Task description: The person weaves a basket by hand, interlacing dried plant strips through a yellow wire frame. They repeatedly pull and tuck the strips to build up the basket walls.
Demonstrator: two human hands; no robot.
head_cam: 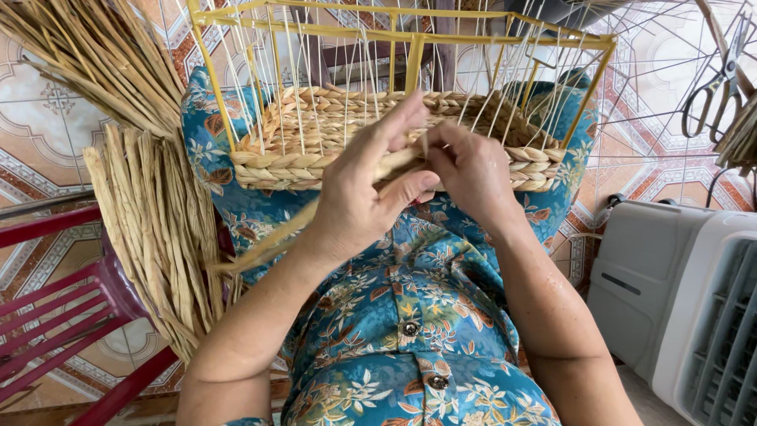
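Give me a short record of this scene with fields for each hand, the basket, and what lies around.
left hand: left hand pinches a straw strand against the basket's near wall
right hand: right hand grips the same strand at the weave
basket: half-woven basket on a yellow frame, resting on the lap
left side: straw bundle, red chair
right side: scissors, grey fan

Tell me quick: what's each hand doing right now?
Left hand: closed on the straw strand at the half-woven basket.
Right hand: closed, pinching a strand at the basket's front edge.
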